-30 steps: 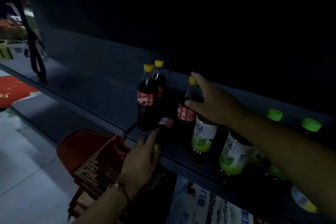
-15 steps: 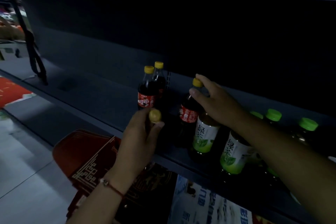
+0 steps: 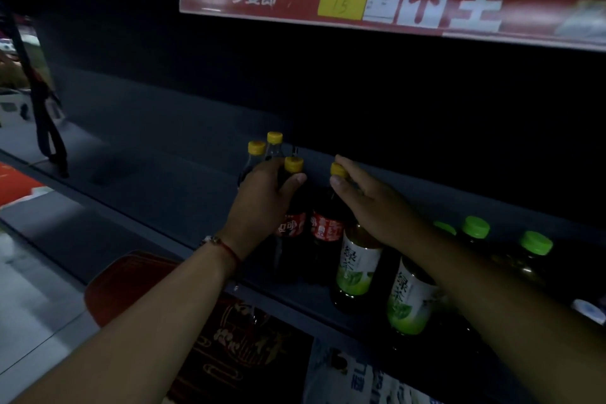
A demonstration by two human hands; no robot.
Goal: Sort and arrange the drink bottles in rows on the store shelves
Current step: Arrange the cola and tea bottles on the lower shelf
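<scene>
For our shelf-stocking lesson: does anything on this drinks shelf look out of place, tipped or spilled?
Nothing stands out. The cola bottles and green tea bottles all stand upright on the shelf; no spill shows.

Shop, price strip (image 3: 393,5), stocked shelf (image 3: 196,200)

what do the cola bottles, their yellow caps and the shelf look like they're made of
Cola bottle: looks like clear plastic, since dark liquid shows through, with a glossy red wrap label. Yellow cap above the left hand: seems opaque moulded plastic with a matte look; any ridging is too blurred to tell. Shelf: probably painted metal, flat dark grey with a dull sheen, though the dim light leaves that open.
</scene>
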